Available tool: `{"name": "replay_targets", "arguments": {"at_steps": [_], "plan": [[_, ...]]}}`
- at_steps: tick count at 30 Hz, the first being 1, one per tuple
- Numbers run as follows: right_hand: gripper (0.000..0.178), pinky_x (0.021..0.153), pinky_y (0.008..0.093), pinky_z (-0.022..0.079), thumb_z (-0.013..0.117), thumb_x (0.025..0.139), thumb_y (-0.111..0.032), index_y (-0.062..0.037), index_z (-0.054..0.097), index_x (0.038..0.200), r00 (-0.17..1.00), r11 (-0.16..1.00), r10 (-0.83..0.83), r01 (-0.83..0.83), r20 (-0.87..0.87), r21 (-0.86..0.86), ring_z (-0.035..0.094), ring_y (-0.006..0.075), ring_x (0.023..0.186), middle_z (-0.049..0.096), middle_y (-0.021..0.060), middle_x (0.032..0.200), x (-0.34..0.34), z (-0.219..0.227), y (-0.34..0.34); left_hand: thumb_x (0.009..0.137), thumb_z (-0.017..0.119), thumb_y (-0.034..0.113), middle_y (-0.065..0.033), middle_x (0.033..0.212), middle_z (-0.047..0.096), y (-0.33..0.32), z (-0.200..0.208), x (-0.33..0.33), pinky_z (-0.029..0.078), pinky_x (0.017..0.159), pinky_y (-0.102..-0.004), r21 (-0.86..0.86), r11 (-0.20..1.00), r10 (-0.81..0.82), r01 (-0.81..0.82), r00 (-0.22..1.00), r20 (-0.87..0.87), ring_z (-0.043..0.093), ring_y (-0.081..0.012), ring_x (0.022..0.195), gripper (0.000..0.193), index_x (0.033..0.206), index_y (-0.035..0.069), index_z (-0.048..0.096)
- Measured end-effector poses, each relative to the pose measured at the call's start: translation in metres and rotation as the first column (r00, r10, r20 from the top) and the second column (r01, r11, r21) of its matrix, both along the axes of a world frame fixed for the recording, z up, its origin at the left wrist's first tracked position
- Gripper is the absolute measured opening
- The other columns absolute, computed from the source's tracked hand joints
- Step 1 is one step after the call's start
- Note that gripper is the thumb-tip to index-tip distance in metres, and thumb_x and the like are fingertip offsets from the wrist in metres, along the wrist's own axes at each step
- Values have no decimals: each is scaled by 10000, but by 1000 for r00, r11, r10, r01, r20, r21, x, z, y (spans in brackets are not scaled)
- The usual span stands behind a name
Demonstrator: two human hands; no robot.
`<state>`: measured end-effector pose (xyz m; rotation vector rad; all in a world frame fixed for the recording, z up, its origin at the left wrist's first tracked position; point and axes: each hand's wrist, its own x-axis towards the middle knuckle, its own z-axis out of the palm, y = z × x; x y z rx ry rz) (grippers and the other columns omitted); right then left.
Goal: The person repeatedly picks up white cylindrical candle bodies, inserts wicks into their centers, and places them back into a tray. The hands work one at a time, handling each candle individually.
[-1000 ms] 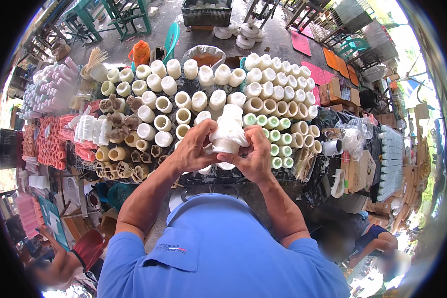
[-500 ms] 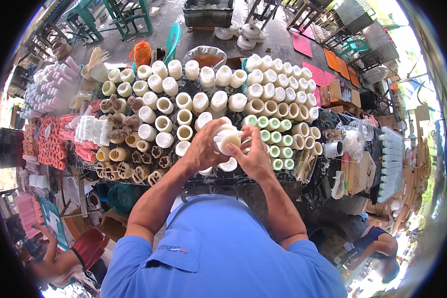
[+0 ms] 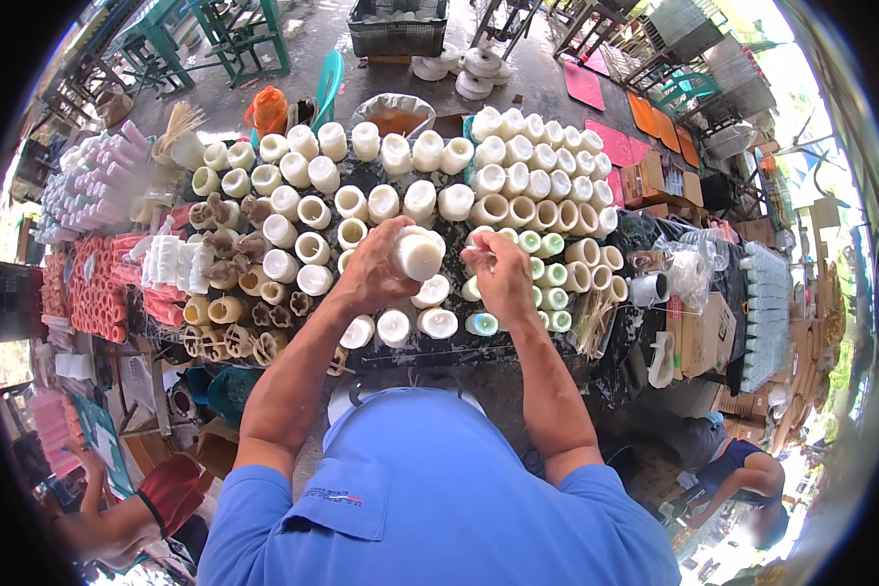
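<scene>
In my left hand (image 3: 376, 266) is a cream-white wax candle (image 3: 422, 256), tilted so that its flat round end shows. My right hand (image 3: 501, 277) hovers just right of it, apart from the candle, with thumb and fingertips drawn together. Whatever those fingertips may pinch is too small to make out. Between and below my hands stand several white candles (image 3: 394, 327) on the dark table (image 3: 430, 354). Close by my right hand are rows of short pale-green cylinders (image 3: 554, 274).
Cream candles (image 3: 503, 180) stand in rows across the far side. Brown star-shaped pieces (image 3: 227, 244) and pink pieces (image 3: 95, 291) lie left. Thin sticks (image 3: 594, 327) and a white cup (image 3: 648, 289) are right. People (image 3: 752, 479) work at both lower sides.
My right hand has come off the candle and moved right. The candle has shifted left in my left hand, its round end now showing. The view has shifted slightly.
</scene>
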<state>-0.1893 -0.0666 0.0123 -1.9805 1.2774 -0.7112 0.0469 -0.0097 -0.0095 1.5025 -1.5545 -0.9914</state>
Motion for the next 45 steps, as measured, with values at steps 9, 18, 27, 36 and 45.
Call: {"name": "replay_targets", "arguments": {"at_steps": [9, 18, 27, 36, 45], "plan": [[743, 1054, 355, 543, 800, 993, -305, 72, 469, 1541, 845, 711, -122, -291, 520, 640, 613, 217, 1299, 628, 170, 1424, 0, -32, 1, 672, 963, 205, -200, 1375, 627, 0, -17, -33, 502, 1111, -421, -103, 991, 97, -87, 991, 96, 631, -358, 1299, 997, 1506, 18, 451], [932, 1094, 376, 521, 945, 815, -288, 69, 483, 1541, 995, 894, 33, -70, 91, 443, 614, 244, 1294, 602, 173, 1399, -3, -52, 21, 848, 913, 187, -129, 1255, 705, 26, -37, -36, 555, 1002, -354, 370, 914, 75, 167, 827, -557, 685, -199, 1154, 807, 1497, 0, 473], [935, 1049, 431, 509, 1026, 658, -365, 12, 516, 1345, 998, 900, 42, -55, 38, 433, 601, 326, 1217, 597, 196, 1292, -6, -22, 23, 789, 936, 118, -91, 1122, 683, 25, -43, -33, 590, 925, -335, 252, 967, 15, 48, 970, -244, 687, -150, 1013, 649, 1271, 18, 512], [815, 892, 436, 540, 1037, 657, -369, -15, 517, 1174, 997, 969, 74, -63, -38, 237, 636, 290, 1044, 627, 157, 1114, -7, -11, 17, 814, 928, 288, -116, 1172, 651, 21, -73, -46, 568, 837, -359, 52, 999, 22, 2, 886, -464, 660, -202, 952, 887, 1507, 8, 450], [1107, 1011, 373, 585, 1039, 660, -237, -35, 463, 1584, 983, 945, 68, -119, 172, 304, 635, 261, 1244, 566, 155, 1369, -23, -20, 21, 830, 874, 53, -157, 1405, 625, 36, -53, -83, 585, 1061, -392, 147, 975, 220, -166, 803, -554, 657, -263, 1277, 813, 1528, 14, 459]]}}
